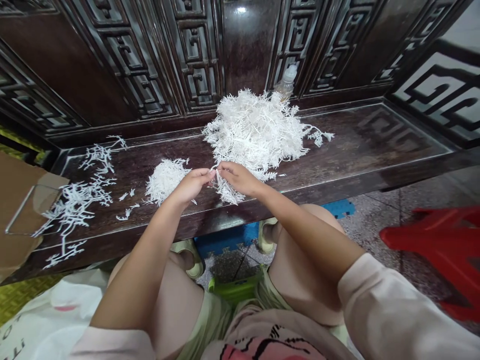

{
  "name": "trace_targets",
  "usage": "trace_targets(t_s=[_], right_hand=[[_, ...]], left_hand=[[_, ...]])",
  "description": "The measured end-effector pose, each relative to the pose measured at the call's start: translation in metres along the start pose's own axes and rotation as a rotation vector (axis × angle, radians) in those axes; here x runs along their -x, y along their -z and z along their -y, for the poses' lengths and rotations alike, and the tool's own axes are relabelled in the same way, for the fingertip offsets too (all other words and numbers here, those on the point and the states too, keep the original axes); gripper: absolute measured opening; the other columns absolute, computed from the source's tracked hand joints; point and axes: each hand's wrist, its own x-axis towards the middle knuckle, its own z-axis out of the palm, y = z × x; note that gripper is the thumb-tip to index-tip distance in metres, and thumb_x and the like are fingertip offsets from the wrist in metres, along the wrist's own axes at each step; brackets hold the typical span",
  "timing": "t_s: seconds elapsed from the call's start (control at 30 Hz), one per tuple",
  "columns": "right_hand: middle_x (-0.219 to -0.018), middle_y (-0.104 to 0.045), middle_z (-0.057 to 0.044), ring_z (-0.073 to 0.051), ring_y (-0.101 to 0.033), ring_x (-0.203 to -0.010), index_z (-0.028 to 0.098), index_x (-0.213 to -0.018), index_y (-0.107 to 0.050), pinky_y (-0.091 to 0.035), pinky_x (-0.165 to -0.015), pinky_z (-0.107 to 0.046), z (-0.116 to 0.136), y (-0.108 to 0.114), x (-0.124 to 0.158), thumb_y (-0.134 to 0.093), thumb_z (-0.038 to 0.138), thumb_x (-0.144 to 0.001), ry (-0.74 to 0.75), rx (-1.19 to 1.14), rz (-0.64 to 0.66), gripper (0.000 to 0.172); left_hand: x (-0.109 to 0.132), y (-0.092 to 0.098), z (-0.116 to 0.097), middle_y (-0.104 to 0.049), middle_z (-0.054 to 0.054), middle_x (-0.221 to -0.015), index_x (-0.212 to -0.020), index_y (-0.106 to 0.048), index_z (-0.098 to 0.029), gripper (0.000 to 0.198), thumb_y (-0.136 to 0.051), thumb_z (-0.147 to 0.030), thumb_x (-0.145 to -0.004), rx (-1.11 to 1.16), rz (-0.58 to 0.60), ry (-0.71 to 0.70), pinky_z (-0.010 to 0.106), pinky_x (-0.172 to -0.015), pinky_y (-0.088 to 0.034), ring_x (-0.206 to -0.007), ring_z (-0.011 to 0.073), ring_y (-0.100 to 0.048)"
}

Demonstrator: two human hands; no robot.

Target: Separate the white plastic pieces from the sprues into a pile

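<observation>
Two hands on one sprig, is that right?

Yes. In the head view, the left hand [193, 184] and the right hand [238, 178] meet over the front edge of the desk [375, 145]. Both are pinched shut on a white sprig [227, 192]. It hangs down from the pinch, its lower end against the wood.

How are they holding it?

Each hand has thumb and forefinger closed on the top of the stem, with the other fingers curled in. The fingertips of the two hands touch, or nearly; I cannot tell which.

Where does the sprig sit among the rest?

Just in front of the big pile [257, 130] of the same white pieces, heaped at the middle of the desk towards the carved back. A small pile [165, 180] lies just beside the left hand, on its outer side. Farther left, loose stems [75, 200] are scattered across the wood, well apart from the hands.

Anything else on the desk?

A clear bottle [287, 82] stands behind the big pile, against the carving, its lower part hidden by the heap.

And around the person?

A cardboard box [18, 200] is at the far left edge and a white bag [48, 320] lies by the left knee. A blue mat [225, 237] shows under the desk, and a red stool [442, 250] stands on the floor to the right.
</observation>
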Motion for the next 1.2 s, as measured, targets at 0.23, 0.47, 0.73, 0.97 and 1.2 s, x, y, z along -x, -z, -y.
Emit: trace_targets(t_s=[0.23, 0.47, 0.73, 0.97, 1.2], right_hand=[[-0.063, -0.04, 0.001, -0.011, -0.037, -0.062, 0.018, -0.063, -0.035, -0.027, -0.06, -0.024, -0.007, 0.0, -0.005, -0.032, 0.024, -0.08, 0.129, 0.153, -0.016, 0.018], [-0.061, -0.04, 0.001, -0.011, -0.036, -0.059, 0.018, -0.06, -0.033, -0.027, -0.057, -0.024, -0.032, 0.016, -0.009, -0.033, 0.021, -0.077, -0.112, 0.177, -0.254, 0.017], [-0.074, -0.056, -0.004, -0.015, -0.048, -0.069, 0.016, -0.073, -0.052, -0.034, -0.064, -0.027, -0.05, 0.033, -0.001, -0.039, 0.026, -0.078, -0.215, 0.257, -0.164, 0.017], [-0.092, -0.062, -0.005, -0.015, -0.054, -0.084, 0.016, -0.082, -0.062, -0.037, -0.075, -0.027, -0.034, -0.011, -0.003, -0.046, 0.029, -0.078, -0.148, 0.19, 0.049, 0.021], [-0.086, -0.063, -0.004, -0.014, -0.054, -0.079, 0.017, -0.08, -0.064, -0.036, -0.071, -0.024, -0.031, -0.013, 0.001, -0.047, 0.032, -0.078, -0.173, 0.218, 0.056, 0.023]], left_hand=[[-0.001, -0.006, 0.001, -0.048, -0.001, -0.051, -0.053, -0.055, -0.014, 0.024, -0.061, -0.036, -0.061, 0.139, -0.1, 0.003, 0.024, -0.059, -0.035, -0.052, 0.0093, -0.042], [0.02, -0.034, -0.021, -0.048, -0.001, -0.05, -0.049, -0.05, -0.015, 0.03, -0.06, -0.041, -0.06, 0.085, 0.053, -0.059, 0.025, -0.058, -0.036, -0.052, 0.0098, -0.042], [0.008, 0.034, -0.005, -0.055, 0.002, -0.06, -0.062, -0.055, -0.016, 0.03, -0.054, -0.046, -0.067, -0.714, -0.393, 0.11, 0.027, -0.057, -0.033, -0.061, 0.0165, -0.051], [-0.006, 0.099, 0.058, -0.054, 0.017, -0.111, -0.109, -0.052, -0.012, 0.052, -0.056, -0.04, -0.066, -0.981, -0.469, 0.553, 0.042, -0.074, -0.036, -0.099, 0.0333, -0.049], [-0.01, 0.053, 0.04, -0.043, 0.019, -0.124, -0.124, -0.039, -0.014, 0.063, -0.045, -0.048, -0.072, -0.922, -0.371, 0.369, 0.044, -0.085, -0.033, -0.108, 0.0333, -0.043]])
